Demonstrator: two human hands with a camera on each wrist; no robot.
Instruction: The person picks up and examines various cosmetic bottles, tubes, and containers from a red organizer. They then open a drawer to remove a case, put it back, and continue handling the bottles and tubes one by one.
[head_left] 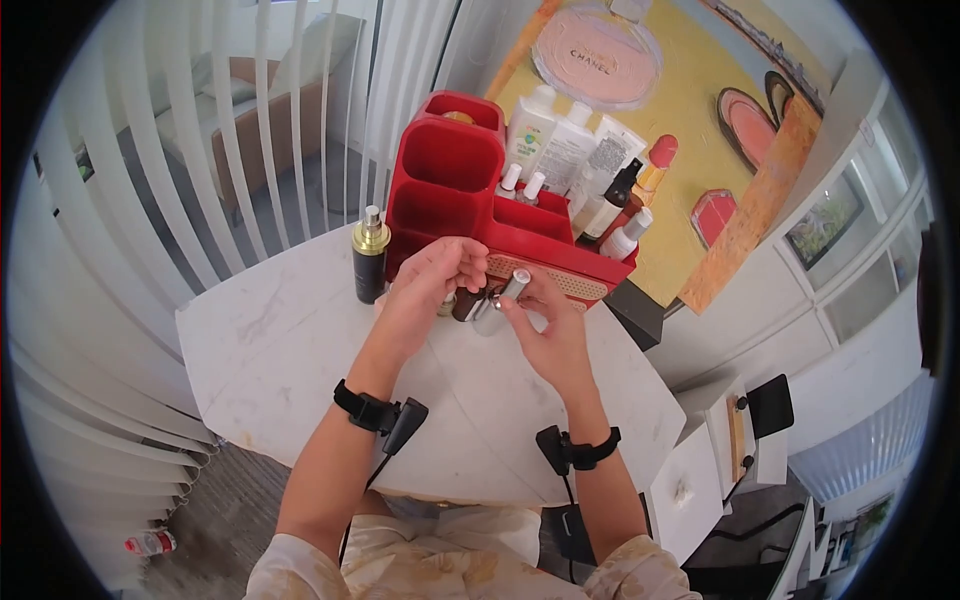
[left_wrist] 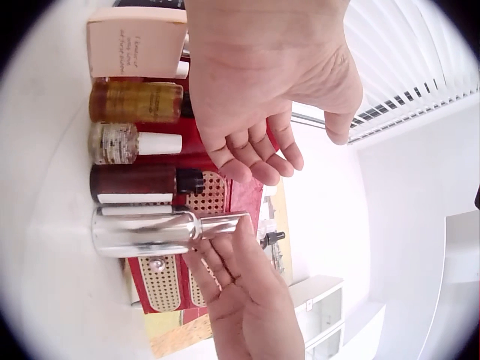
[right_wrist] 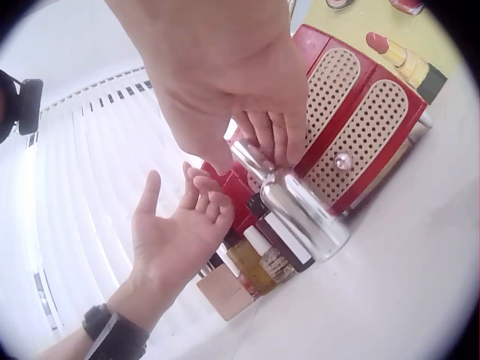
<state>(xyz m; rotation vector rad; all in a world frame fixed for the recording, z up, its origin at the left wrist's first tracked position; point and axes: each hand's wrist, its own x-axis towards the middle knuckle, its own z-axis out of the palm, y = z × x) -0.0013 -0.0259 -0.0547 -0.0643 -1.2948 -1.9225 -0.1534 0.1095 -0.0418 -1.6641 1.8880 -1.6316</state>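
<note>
A shiny silver bottle with a slim cap [left_wrist: 146, 231] stands on the white marble-patterned table. My right hand [head_left: 555, 335] pinches its cap between thumb and fingers. Just left of it, my left hand [head_left: 432, 280] hovers with loosely bent fingers and holds nothing. Beside the silver bottle is a dark brown bottle [left_wrist: 133, 181] with a black top. Further along the same row come a small clear bottle with a white cap [left_wrist: 114, 143], an amber bottle [left_wrist: 135, 102] and a pale pink box [left_wrist: 135, 46]. In the head view my hands partly hide this row.
Behind the row rises a red organizer [head_left: 452, 158] with woven drawer fronts, its right part full of bottles and tubes. A black bottle with a gold top [head_left: 370, 262] stands at its left. A painting [head_left: 680, 110] leans behind, and vertical blinds [head_left: 240, 130] hang left of the table [head_left: 290, 350].
</note>
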